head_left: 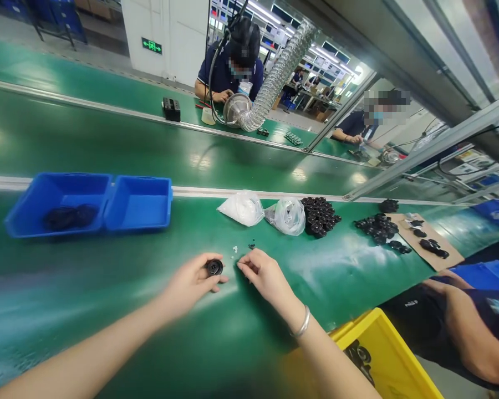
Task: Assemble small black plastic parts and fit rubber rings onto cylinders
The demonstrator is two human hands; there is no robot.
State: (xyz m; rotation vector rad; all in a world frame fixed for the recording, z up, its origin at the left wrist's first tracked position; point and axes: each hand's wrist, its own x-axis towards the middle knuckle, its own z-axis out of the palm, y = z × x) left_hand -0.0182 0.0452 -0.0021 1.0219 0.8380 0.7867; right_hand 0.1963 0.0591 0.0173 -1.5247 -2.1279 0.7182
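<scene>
My left hand [193, 280] is closed around a round black plastic part [214, 267], its ringed face turned up. To its right, my right hand [261, 272] hangs low over the green work surface with thumb and forefinger pinched together. Whatever those fingertips may hold is too small to name. Just beyond the hands lie a few tiny white pieces [235, 250] and several tiny black pieces [251, 244]. A clear bag of white pieces [243, 208] and a second clear bag [289, 216] stand behind them, beside a pile of black round parts [319, 216].
Two blue bins [139, 204] stand at the left, one with dark parts inside. A yellow crate [393, 360] sits below my right forearm. At the right are more black parts [376, 228], a cardboard sheet [430, 244] and a co-worker's arm [469, 327]. Other people work across the bench.
</scene>
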